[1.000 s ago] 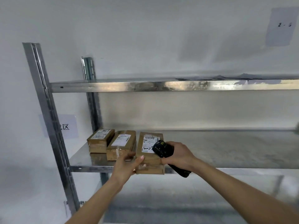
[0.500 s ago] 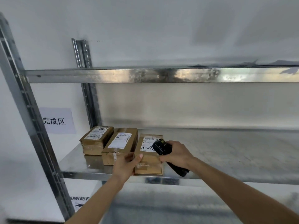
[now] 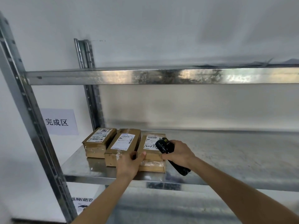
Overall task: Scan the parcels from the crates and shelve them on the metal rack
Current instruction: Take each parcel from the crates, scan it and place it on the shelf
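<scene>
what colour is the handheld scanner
Black, seen in the head view: the scanner held in the right hand.

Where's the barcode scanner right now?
In the head view the scanner is gripped in the right hand, held over the label of the rightmost of three parcels on the rack's middle shelf.
</scene>
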